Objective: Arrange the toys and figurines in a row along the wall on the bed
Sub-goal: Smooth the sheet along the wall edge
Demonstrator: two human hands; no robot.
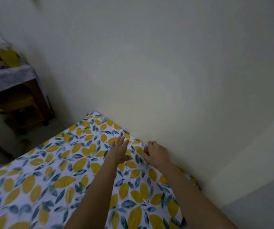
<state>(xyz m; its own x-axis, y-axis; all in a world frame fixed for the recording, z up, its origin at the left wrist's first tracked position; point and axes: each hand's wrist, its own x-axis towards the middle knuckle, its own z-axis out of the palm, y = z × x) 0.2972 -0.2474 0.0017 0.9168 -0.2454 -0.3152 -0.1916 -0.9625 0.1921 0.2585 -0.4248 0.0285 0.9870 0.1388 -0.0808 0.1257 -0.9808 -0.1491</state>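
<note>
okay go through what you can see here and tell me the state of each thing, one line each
left hand: open, fingers spread, flat over the bedsheet.
right hand: curled shut on a small reddish object, next to the wall.
small reddish object: mostly hidden in the fingers, kind unclear.
bedsheet: spread across the bed.
side table: cloth-covered, blurred.

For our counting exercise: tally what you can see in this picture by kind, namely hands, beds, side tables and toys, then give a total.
Hands: 2, the left hand flat and open, the right hand curled.
Beds: 1, the bed with a lemon-print cover.
Side tables: 1, the side table.
Toys: 1, a small reddish object, mostly hidden in the right hand.
Total: 5
</note>
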